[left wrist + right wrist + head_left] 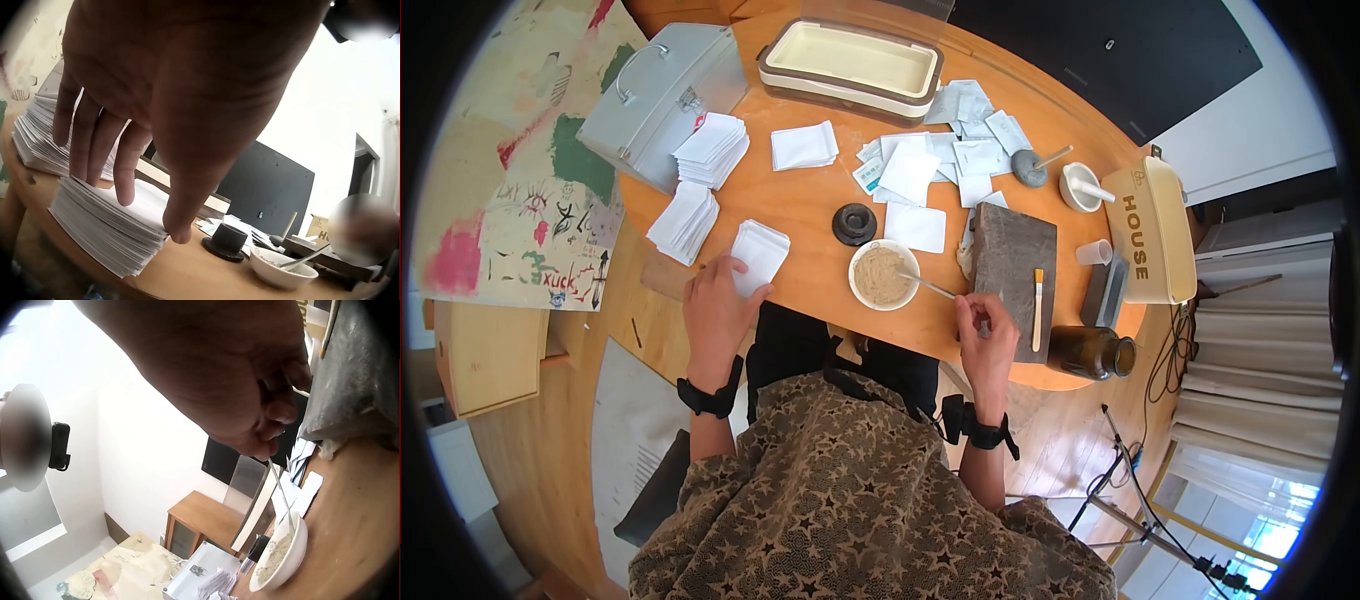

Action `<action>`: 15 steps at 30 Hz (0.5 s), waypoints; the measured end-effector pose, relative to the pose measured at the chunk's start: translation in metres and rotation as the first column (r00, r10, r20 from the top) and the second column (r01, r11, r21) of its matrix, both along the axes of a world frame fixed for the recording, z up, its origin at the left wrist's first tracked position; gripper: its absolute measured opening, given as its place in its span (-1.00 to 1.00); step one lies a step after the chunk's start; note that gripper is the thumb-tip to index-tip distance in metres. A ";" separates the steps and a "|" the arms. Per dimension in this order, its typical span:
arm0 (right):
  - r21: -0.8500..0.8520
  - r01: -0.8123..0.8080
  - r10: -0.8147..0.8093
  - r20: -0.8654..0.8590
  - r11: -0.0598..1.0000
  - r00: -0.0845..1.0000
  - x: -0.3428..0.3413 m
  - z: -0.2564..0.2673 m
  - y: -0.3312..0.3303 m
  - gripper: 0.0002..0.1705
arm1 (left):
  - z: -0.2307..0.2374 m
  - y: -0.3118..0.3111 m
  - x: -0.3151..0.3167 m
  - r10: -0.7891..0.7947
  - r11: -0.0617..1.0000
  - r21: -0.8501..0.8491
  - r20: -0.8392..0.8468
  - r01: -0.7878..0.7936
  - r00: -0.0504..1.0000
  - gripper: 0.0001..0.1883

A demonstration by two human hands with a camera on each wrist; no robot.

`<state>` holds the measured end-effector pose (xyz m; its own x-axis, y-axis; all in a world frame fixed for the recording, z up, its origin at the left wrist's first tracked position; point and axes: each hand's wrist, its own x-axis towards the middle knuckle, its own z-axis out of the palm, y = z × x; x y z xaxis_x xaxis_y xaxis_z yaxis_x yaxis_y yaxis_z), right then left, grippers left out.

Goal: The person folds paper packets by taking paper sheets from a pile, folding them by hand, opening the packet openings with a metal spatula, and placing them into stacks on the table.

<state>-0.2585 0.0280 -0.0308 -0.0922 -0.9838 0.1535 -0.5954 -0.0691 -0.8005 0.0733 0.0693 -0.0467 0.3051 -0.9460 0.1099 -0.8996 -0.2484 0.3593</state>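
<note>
A white bowl (884, 275) of beige powder stands near the table's front edge. My right hand (988, 335) pinches the end of a thin metal spoon (930, 286) whose other end rests in the powder. In the right wrist view the fingers of my right hand (250, 394) curl above the bowl (284, 559). My left hand (725, 305) touches a stack of white paper packets (761, 250). The left wrist view has my left hand (162, 112) with fingers spread over the top of that stack (109, 222), its thumb at the near corner.
More packet stacks (712, 150) lie by a silver case (662, 100). Behind are a cream tray (850, 65) and scattered sachets (975, 156). A dark lidlike piece (854, 224), stone slab (1020, 250), brush (1038, 310), brown jar (1090, 352), mortar (1080, 188) and cup (1093, 252) stand around the bowl.
</note>
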 end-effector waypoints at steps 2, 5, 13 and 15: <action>0.001 -0.005 0.005 0.001 1.000 1.000 0.000 0.000 0.000 -0.86 | 0.004 -0.001 -0.001 0.010 1.000 0.014 -0.023 -0.009 1.000 -0.53; 0.036 0.003 -0.003 0.000 0.999 1.000 0.000 0.001 0.000 -0.86 | 0.017 -0.004 -0.002 0.036 0.998 0.050 -0.085 -0.031 0.996 -0.54; 0.046 0.013 -0.014 0.027 0.999 1.000 -0.001 0.003 0.001 -0.84 | 0.025 -0.007 0.001 -0.028 0.992 -0.124 -0.071 0.019 0.997 -0.55; 0.042 0.012 -0.013 0.022 0.999 1.000 -0.001 0.005 0.001 -0.84 | 0.025 -0.009 0.004 -0.054 0.986 -0.160 -0.048 0.046 0.997 -0.56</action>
